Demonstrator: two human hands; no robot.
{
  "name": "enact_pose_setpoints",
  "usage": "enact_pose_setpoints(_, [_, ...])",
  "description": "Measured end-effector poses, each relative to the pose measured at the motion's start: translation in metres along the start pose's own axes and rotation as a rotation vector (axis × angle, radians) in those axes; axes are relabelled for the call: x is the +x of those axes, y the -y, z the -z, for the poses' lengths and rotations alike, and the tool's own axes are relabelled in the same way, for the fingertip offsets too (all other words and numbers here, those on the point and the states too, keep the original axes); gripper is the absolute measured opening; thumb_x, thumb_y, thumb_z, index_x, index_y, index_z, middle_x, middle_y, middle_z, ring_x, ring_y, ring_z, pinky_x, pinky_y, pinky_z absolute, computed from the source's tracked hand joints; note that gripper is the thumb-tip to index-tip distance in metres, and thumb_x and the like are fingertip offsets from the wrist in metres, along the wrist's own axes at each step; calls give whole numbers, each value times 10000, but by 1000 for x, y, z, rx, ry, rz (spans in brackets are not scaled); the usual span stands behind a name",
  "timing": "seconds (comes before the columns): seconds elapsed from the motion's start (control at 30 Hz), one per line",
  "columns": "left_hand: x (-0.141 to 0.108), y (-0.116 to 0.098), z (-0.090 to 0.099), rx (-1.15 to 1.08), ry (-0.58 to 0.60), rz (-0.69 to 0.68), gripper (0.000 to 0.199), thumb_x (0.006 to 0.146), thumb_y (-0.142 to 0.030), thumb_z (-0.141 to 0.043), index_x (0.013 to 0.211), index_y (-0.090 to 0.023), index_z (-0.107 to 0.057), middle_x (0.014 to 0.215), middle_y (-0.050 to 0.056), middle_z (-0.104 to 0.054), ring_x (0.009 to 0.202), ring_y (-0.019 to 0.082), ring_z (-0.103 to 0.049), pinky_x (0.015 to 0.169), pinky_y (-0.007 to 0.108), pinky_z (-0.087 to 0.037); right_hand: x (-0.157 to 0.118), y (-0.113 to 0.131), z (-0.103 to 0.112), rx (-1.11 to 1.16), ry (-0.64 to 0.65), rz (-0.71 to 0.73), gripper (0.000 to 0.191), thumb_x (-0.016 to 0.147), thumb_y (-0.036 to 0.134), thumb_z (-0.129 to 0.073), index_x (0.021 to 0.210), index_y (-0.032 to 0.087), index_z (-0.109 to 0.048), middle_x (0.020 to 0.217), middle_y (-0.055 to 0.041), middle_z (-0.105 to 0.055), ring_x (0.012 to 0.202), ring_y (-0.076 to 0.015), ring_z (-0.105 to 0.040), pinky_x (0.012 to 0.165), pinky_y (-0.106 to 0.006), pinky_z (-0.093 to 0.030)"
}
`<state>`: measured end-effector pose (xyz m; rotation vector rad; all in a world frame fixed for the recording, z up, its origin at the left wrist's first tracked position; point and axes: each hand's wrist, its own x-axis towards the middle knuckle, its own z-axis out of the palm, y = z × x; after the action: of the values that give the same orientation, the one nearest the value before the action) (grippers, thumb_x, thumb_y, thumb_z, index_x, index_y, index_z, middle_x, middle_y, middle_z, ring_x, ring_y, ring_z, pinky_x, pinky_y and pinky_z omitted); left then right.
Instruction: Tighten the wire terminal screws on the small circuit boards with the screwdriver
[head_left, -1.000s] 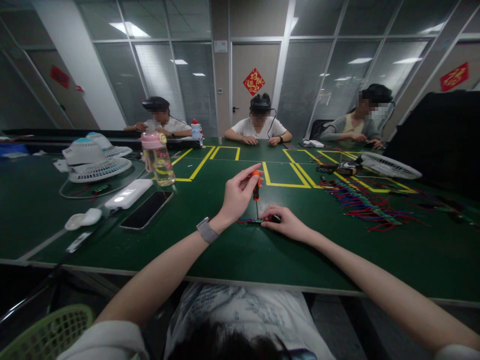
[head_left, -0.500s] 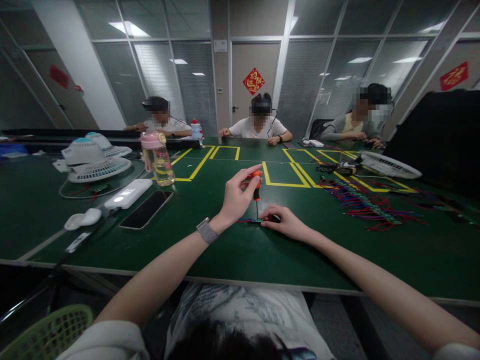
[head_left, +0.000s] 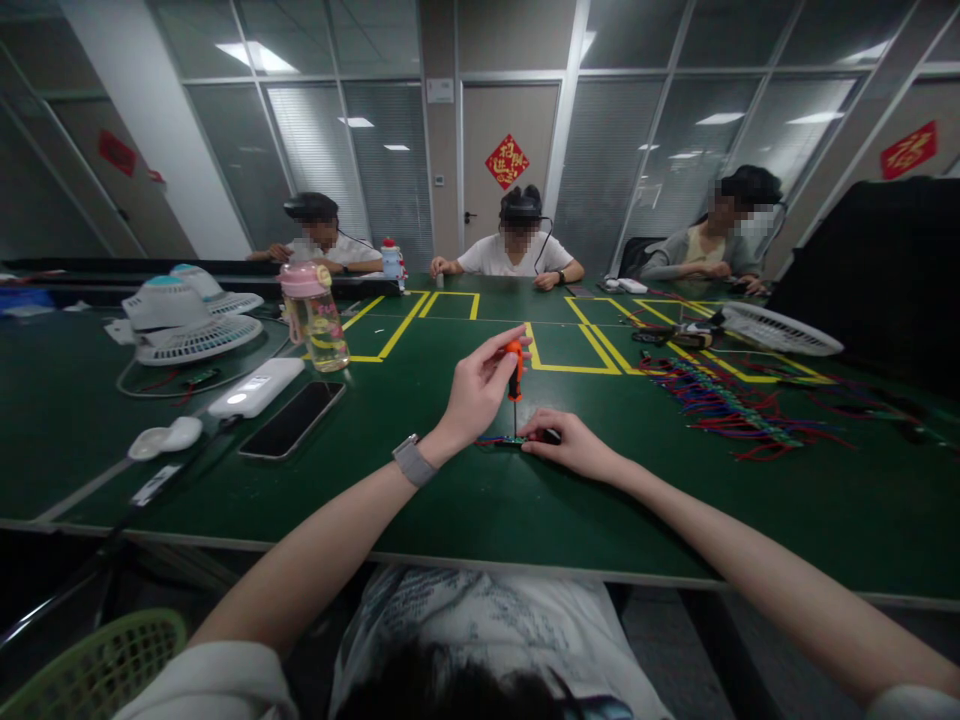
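Note:
An upright screwdriver (head_left: 515,385) with an orange and black handle is held near its top by my left hand (head_left: 480,385), thumb and fingers closed about it. Its thin shaft runs down to a small green circuit board (head_left: 511,441) lying on the table, with thin red and blue wires at its left end. My right hand (head_left: 564,440) pinches the right end of the board against the table. A dark part beneath that hand is mostly hidden. I cannot make out the exact spot where the screwdriver tip meets the board.
Many wired circuit boards (head_left: 731,400) lie in a row at the right, near a white fan (head_left: 780,330). On the left are a phone (head_left: 294,420), a white power bank (head_left: 257,388), an earbud case (head_left: 166,438), a bottle (head_left: 319,325) and fans (head_left: 199,335). Several people sit across the table.
My left fingers have shifted slightly around the screwdriver's handle, which stays upright on the board. My right hand holds its place. The person opposite has moved a hand slightly.

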<state>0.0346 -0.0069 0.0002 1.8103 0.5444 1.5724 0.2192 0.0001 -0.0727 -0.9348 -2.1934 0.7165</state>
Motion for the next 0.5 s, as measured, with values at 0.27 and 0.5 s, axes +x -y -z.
enact_pose_setpoints(0.27, [0, 0, 3, 264, -92, -70, 246, 877, -291, -562, 1086, -233, -678, 1134, 78, -508, 1019, 169, -571, 870, 294, -515, 0, -1, 0, -6, -2, 1, 193, 801, 326, -666, 902, 170, -718, 802, -39, -600, 735, -157, -569, 695, -294, -465])
enact_pose_setpoints(0.5, [2, 2, 0, 9, -12, 34, 351, 944, -248, -417, 1273, -217, -538, 1172, 88, -620, 956, 158, -637, 809, 297, -542, 0, -1, 0, 5, 3, -3, 211, 802, 350, -666, 909, 175, -721, 822, -45, -610, 742, -159, -573, 698, -298, -470])
